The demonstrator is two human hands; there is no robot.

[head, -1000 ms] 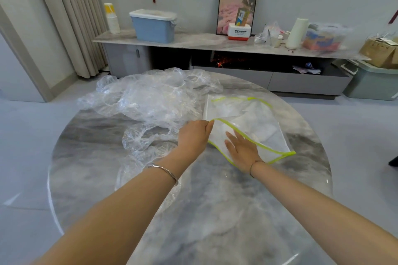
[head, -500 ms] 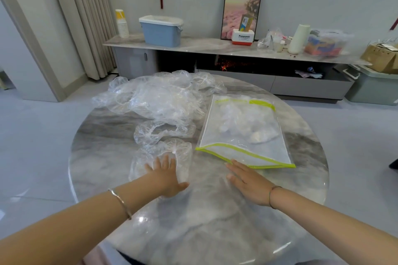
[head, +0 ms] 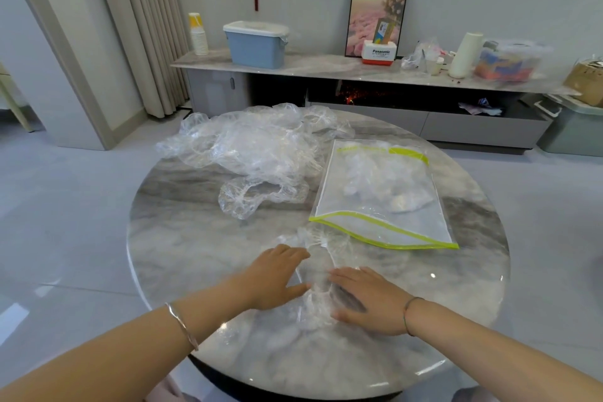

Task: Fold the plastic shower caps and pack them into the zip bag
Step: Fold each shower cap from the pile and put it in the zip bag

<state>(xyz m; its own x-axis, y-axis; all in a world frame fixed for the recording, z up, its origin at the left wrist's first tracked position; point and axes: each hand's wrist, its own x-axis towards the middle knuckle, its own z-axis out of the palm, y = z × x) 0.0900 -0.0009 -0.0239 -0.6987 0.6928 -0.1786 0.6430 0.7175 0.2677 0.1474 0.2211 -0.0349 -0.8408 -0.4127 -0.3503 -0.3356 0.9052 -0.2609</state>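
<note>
Both hands flat on the round marble table, fingers straight, palms down. Left hand and right hand press one clear shower cap between them — it lies bunched lengthwise, running away from the fingertips. Zip bag, yellow-green edged, just beyond the right hand, folded caps inside, its near edge gaping. Loose cap pile well beyond the left hand.

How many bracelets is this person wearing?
2: a silver bangle on the left wrist, a thin dark bracelet on the right wrist. None seems hidden.
</note>
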